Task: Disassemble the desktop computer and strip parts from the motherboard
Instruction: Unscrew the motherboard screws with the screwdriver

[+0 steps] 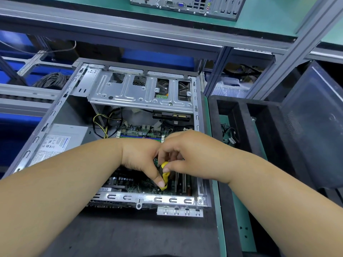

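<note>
— Steel, pressed and galvanised: how is the desktop computer case (104, 125) listed?

— Entered as laid on its side on a dark mat (130, 232), side panel off, interior exposed. A perforated drive cage (141, 91) with ribbed stampings and cut-outs is seen across the far end; a grey power supply (61, 141) with a printed label is fixed at the left wall.

— And the motherboard (137, 133)?

— Recorded flat on the case floor, green, densely populated; long memory slots with white end clips are noted at its far edge, dark slots at its near right. Yellow and black wires (101, 125) are looped beside it.

— Hands?

— Both are lowered into the case, touching each other over the board. A yellow-handled tool (165, 177) is gripped by the left hand (143, 160), thumb pressed along it. The right hand (187, 154) is curled at the tool's top; what is pinched by it cannot be told.

— Surroundings?

— A black foam tray (245, 115) is placed to the right; a second computer (187, 6) is shelved above.
</note>
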A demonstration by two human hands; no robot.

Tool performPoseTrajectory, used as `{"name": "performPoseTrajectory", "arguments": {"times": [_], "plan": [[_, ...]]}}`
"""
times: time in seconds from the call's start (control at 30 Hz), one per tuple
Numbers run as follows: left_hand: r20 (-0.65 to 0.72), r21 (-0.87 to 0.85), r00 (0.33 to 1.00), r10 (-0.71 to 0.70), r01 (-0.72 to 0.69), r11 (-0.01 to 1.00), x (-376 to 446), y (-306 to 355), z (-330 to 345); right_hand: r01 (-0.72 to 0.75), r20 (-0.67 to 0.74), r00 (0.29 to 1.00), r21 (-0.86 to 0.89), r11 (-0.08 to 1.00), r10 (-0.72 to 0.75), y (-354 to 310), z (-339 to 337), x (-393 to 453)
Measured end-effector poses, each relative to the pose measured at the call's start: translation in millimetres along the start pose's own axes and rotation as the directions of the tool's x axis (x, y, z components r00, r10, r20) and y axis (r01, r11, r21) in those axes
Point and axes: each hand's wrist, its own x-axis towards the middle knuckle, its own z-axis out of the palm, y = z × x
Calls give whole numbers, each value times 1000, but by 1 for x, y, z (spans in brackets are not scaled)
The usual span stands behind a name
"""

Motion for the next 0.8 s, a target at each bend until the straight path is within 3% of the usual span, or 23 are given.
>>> {"name": "performPoseTrajectory", "arguments": {"times": [0.3,0.57,0.8], "plan": [[42,11,999,-5,4,1000,-2,1,-5,-5,88,996,52,999,0,-2,-5,-1],[2,80,999,-35,35,996,0,2,0,-25,-23,999,6,1000,25,1,4,1],[10,54,999,-38,38,998,-3,2,-6,-11,46,999,33,999,9,3,0,3]]}}
